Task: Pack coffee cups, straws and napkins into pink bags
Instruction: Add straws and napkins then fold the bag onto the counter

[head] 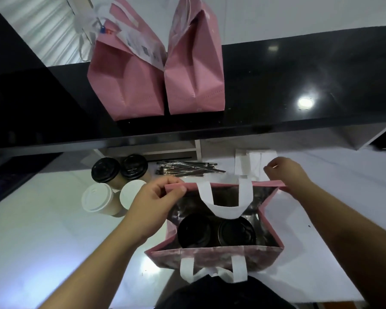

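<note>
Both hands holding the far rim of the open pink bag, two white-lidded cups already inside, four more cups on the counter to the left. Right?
Not quite. The head view shows the two cups inside the open pink bag have black lids, not white. The rest holds: left hand and right hand pinch the far rim, four cups on the counter to the left.

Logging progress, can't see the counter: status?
Left hand, right hand pinch open pink bag rim. Two black-lidded cups inside. Four cups, straws outside. Nothing blocking.
</note>
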